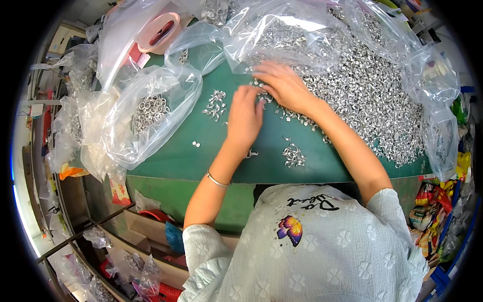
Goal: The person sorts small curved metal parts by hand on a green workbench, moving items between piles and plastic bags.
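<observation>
My right hand (287,88) reaches over the left edge of a big heap of small silver metal pieces (372,95). Its fingers are stretched out, apart from the thumb, with a few of the pieces just beneath. Close beside it, my left hand (245,116) is bent down with the fingers curled together; their tips are partly hidden, so anything pinched there does not show. Left of that hand lies a small cluster of curved silver pieces (215,105). Another little cluster (293,155) sits nearer the table's front edge, and a few pieces (251,153) lie by my left wrist.
The green table (201,161) has a curved-looking front edge. A clear plastic bag (171,116) on the left contains silver rings (151,111). Plastic sheeting (282,35) covers the heap's back. A pink container (158,32) stands back left; open drawers (146,236) lie below.
</observation>
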The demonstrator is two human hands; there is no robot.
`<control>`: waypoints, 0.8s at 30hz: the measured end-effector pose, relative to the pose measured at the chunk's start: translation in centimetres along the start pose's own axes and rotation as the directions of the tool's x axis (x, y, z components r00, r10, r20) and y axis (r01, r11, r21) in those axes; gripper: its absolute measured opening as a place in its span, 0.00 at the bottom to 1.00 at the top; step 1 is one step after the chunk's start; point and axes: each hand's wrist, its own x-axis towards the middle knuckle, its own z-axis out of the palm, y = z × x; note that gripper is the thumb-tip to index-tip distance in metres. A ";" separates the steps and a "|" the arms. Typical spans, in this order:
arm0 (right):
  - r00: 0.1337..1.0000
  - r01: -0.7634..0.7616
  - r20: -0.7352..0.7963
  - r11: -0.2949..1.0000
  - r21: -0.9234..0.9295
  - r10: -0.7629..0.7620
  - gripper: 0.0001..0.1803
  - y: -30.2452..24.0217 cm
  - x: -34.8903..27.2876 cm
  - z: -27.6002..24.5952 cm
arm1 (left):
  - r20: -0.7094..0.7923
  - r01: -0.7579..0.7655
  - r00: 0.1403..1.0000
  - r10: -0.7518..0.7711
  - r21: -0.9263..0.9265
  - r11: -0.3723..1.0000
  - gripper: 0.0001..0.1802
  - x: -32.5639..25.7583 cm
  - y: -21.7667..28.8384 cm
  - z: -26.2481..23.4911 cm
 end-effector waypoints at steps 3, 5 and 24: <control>0.990 0.041 0.139 0.999 -0.018 -0.038 0.16 -0.5 -0.4 -0.6 | -0.055 0.049 0.998 -0.043 0.108 0.993 0.20 0.5 -2.1 -0.6; 0.958 0.011 0.285 0.998 0.062 -0.029 0.15 -0.9 -1.1 -2.7 | -0.014 0.089 0.996 -0.088 0.068 0.994 0.21 0.4 -3.2 -0.5; 0.955 -0.265 0.174 0.952 0.151 0.238 0.13 0.5 -2.1 -5.5 | 0.048 0.113 0.992 -0.117 0.082 0.990 0.22 -0.2 -0.9 -1.4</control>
